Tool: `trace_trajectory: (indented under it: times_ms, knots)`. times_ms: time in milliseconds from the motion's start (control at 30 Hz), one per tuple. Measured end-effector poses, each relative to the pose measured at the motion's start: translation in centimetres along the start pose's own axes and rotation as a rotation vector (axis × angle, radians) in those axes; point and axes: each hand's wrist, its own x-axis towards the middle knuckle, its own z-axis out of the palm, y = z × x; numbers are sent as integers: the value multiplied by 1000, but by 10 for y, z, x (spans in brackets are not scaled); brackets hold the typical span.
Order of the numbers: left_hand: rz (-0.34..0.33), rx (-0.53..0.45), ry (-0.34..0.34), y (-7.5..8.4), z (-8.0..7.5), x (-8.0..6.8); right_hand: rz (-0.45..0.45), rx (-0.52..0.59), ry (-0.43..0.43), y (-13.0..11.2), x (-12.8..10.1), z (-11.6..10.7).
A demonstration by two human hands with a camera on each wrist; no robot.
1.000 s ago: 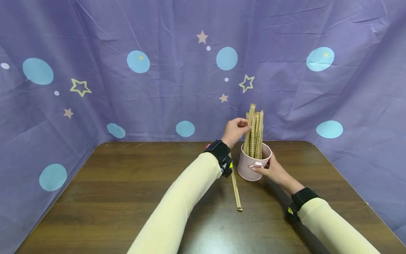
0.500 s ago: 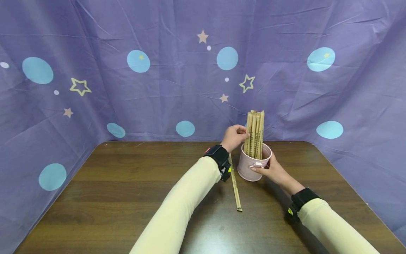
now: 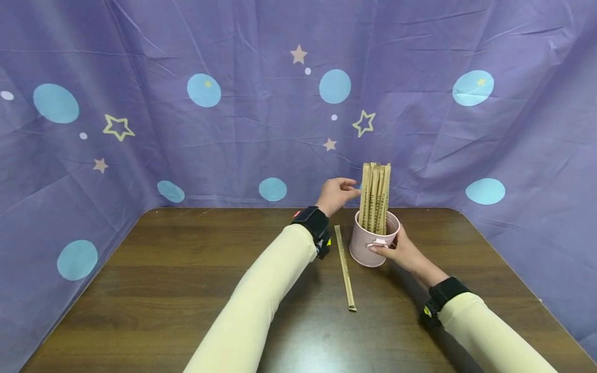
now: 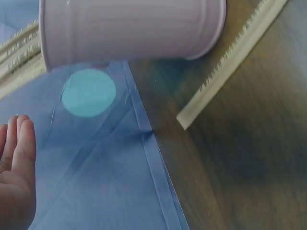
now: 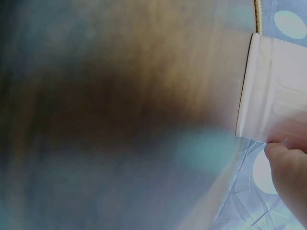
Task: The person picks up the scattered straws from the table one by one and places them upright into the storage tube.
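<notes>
A small pale pink bucket stands on the table, holding an upright bunch of paper-wrapped chopsticks with printed sleeves. My right hand grips the bucket's right side, thumb at the front by its small handle fitting; the other fingers are mostly hidden behind it. Just left of the bunch, my left hand hovers with nothing in it. The left wrist view shows its fingers straight and apart from the chopsticks. One more wrapped pair of chopsticks lies on the tabletop left of the bucket.
The brown wooden table reaches back to a purple curtain printed with stars and circles, which hangs right behind its far edge. Black straps with cameras sit on both wrists.
The tallest wrapped chopsticks have gone down level with the rest of the bunch. My left hand has let go and drawn back to the left. The right hand stays on the bucket.
</notes>
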Motion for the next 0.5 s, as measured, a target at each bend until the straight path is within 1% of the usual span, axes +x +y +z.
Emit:
trace_trajectory:
  times_ms: [133, 200, 333, 433, 500]
  knots:
    - [-10, 8, 45, -6, -6, -1, -8, 3, -2, 0, -1, 0]
    - [-30, 18, 63, -11, -7, -2, -7, 1, -3, 0, -1, 0]
    - [-113, 55, 54, -18, -5, -7, 6, -1, -2, -1, -1, -1]
    - [-199, 62, 26, -23, -1, -12, 13, -5, 0, -1, -1, -1]
    - [-244, 62, 7, -27, 2, -15, 8, -8, -1, -1, 0, -1]
